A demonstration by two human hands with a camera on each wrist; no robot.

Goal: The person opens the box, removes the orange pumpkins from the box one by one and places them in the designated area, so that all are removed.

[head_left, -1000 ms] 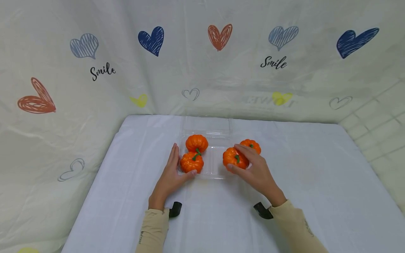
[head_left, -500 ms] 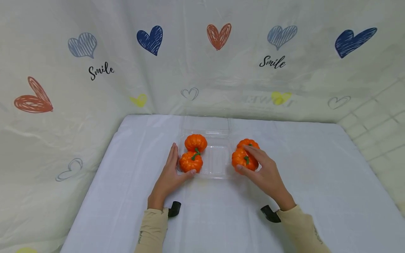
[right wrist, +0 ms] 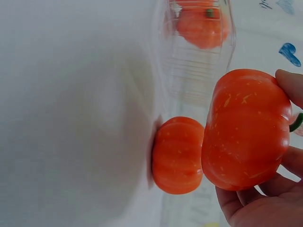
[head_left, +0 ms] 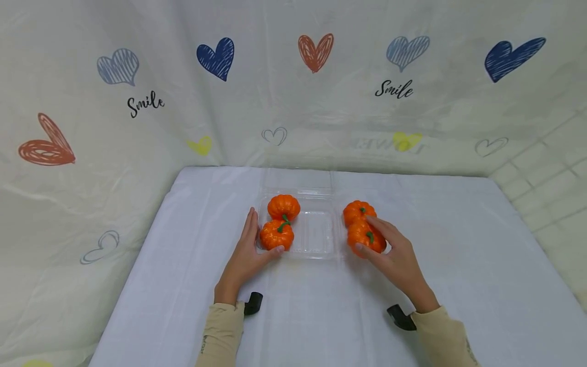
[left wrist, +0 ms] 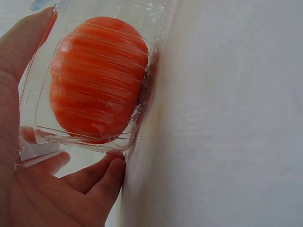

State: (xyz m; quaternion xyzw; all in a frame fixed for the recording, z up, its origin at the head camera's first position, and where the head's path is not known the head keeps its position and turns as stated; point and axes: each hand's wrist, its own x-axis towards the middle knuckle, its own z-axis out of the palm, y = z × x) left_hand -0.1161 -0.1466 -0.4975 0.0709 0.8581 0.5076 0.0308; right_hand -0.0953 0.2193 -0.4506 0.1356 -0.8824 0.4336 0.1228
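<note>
So the right hand (head_left: pixel 400 257) has its fingers (right wrist: pixel 288 86) curled round a small orange pumpkin (head_left: pixel 365 238), grasping it just outside the right edge of the clear plastic tray (head_left: pixel 316 232); in the right wrist view that pumpkin looks lifted a bit off the surface (head_left: pixel 458 275), though I can't tell for sure; it's ribbed and glossy with pale flecks and a green stem. Right behind those fingers sits a second pumpkin (head_left: pixel 359 211), same kind, resting on the surface and just about touching the held one.

Over on the other side, the left hand (head_left: pixel 245 257) lies flat along the tray's left wall, fingers (left wrist: pixel 106 177) relaxed and straight, thumb tucked round the near corner; not clenched on anything, just resting against the plastic. Inside the tray, right beside that thumb, is the near pumpkin (head_left: pixel 277 234), with the far pumpkin (head_left: pixel 284 206) touching it behind; the tray's right half is bare ridged plastic.

The tray is thin, see-through and rectangular; the surface is covered in a white cloth; behind it hangs a pale backdrop (head_left: pixel 293 92) with scribbled hearts and "Smile" lettering.
</note>
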